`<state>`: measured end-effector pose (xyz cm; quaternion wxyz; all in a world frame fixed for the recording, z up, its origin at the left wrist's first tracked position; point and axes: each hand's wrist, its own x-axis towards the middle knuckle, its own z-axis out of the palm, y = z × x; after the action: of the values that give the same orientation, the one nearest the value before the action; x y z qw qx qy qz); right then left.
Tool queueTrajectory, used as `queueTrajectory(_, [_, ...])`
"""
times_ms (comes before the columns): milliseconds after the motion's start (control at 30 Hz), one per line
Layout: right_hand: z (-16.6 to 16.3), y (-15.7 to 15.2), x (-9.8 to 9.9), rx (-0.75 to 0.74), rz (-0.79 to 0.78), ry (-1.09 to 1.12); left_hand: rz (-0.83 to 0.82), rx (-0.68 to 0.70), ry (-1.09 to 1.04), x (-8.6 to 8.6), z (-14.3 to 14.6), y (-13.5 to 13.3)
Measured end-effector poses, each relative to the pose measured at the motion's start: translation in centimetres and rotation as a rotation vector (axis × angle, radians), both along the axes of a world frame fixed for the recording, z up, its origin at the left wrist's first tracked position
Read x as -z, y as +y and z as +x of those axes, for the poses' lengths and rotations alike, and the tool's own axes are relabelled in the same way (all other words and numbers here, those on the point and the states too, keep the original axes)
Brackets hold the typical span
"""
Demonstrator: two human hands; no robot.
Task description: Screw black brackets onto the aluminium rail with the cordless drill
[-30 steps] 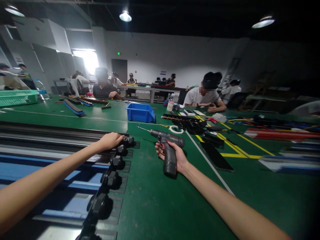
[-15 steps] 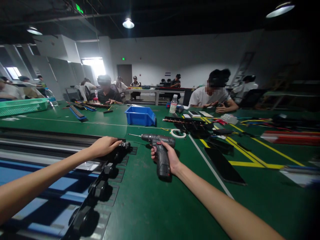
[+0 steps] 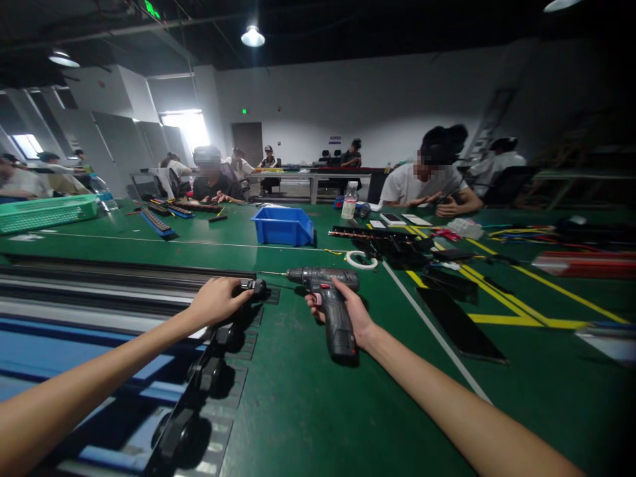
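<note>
My right hand [image 3: 355, 311] is wrapped round the grip of a black cordless drill [image 3: 335, 311], a finger at its trigger. The drill's long thin bit [image 3: 273, 273] points left, its tip close to the end of the farthest rail. With fingers curled down, my left hand [image 3: 218, 301] grips that rail's end at a black end fitting [image 3: 258, 287]. Several long rails, black, silver and blue [image 3: 74, 351], lie side by side on the left. Black round fittings [image 3: 211, 374] and slotted plates [image 3: 218, 440] line their near ends. Whether the bit touches anything I cannot tell.
On the green table [image 3: 298, 411] stand a blue bin [image 3: 283, 228], a white tape roll [image 3: 362, 260], a bottle [image 3: 349, 202] and a green basket [image 3: 47, 213]. A black flat panel [image 3: 462, 324] and dark parts lie right. Co-workers sit across the table.
The view has shifted slightly. The drill has come a little lower, its bit tip nearer the height of the rail end. My left hand stays on the fitting.
</note>
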<state>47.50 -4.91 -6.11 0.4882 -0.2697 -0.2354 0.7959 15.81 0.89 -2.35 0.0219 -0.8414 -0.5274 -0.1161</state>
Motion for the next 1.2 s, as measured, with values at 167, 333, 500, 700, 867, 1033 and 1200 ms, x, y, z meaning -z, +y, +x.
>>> queueTrajectory(167, [0.0, 0.0, -0.1, -0.007, -0.022, 0.063, -0.046, -0.034, -0.016, -0.1, -0.1, 0.3])
queueTrajectory(333, [-0.1, -0.7, -0.6, -0.034, -0.040, 0.054, -0.129, -0.049, -0.099, -0.4, -0.2, 0.5])
queueTrajectory(500, [-0.1, -1.0, -0.8, -0.044, -0.047, 0.027, -0.119, -0.057, -0.128, -0.4, -0.2, 0.4])
queueTrajectory(700, [-0.2, -1.0, -1.2, -0.038, -0.073, -0.019, -0.076, -0.046, -0.046, -0.2, -0.1, 0.3])
queueTrajectory(867, [-0.2, -0.6, -0.6, -0.063, -0.045, -0.084, -0.045, -0.028, 0.040, -0.1, 0.3, 0.5])
queueTrajectory(1033, [-0.1, 0.1, 0.4, -0.059, -0.009, -0.112, -0.032, -0.015, 0.064, 0.1, 0.4, 0.7])
queueTrajectory(1200, [-0.2, -0.1, 0.3, -0.051, -0.015, -0.104, -0.017, -0.014, 0.081, 0.2, 0.3, 0.5])
